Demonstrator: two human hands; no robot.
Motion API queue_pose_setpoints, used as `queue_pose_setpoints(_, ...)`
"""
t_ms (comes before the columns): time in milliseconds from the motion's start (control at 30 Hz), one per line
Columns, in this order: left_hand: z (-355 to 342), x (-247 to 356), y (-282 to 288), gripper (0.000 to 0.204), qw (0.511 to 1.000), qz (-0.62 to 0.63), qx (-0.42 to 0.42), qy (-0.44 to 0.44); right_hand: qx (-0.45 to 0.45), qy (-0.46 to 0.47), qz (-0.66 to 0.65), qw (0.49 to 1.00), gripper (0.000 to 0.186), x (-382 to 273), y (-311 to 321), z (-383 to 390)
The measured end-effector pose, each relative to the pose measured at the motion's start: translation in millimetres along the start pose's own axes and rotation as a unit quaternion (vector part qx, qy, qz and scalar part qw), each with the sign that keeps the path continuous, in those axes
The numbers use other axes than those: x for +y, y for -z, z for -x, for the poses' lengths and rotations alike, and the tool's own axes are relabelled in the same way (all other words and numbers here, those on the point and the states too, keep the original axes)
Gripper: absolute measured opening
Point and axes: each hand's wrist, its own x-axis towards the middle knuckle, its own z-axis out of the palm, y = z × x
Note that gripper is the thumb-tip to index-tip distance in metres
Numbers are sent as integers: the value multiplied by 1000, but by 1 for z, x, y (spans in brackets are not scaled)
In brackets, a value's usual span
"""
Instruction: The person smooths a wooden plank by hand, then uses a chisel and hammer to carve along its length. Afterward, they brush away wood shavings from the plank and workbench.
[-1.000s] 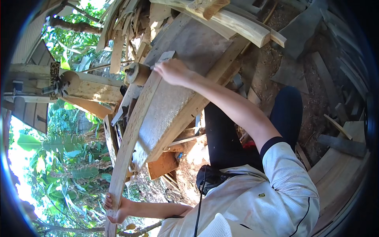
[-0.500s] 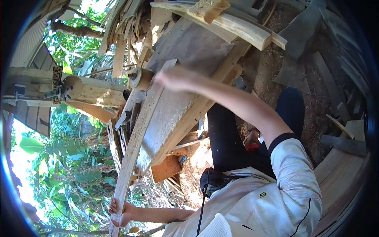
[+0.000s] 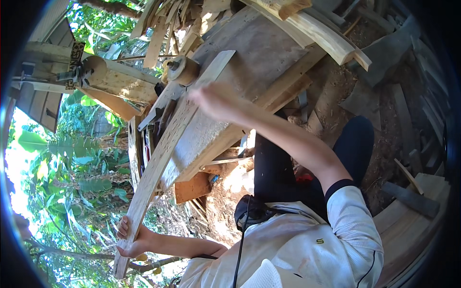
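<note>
A long pale wooden plank (image 3: 163, 153) lies diagonally over a worn, slanted wooden bench board (image 3: 249, 72). At its lower end, my left hand (image 3: 134, 237) is closed round it, thumb and fingers on either side. Higher up, my right hand (image 3: 209, 100) is on the plank with curled fingers, smeared by motion. A round wooden drum on a metal spindle (image 3: 183, 72) sits just beside the plank's upper part, left of it. Small dark marks or holes run along the plank's face.
Cut beams (image 3: 326, 36) lie over the bench's far end. Scrap boards and sheets (image 3: 360, 103) litter the ground at right. A beam with a round disc fitting (image 3: 93, 69) is at upper left, above plants. My bent legs are below the bench; a board stack (image 3: 403, 225) is at lower right.
The plank's upper end has slid up and to the right, further past the drum, with both my hands on it. The surroundings also sit higher in the view.
</note>
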Motion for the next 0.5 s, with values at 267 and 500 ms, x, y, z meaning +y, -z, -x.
queue_pose_setpoints(267,-7,2,18,35,1000,4,-25,-13,64,231,-69,968,18,-97,-82,47)
queue_pose_setpoints(500,2,6,13,36,999,19,-29,-11,18,50,2,999,7,-24,-24,10)
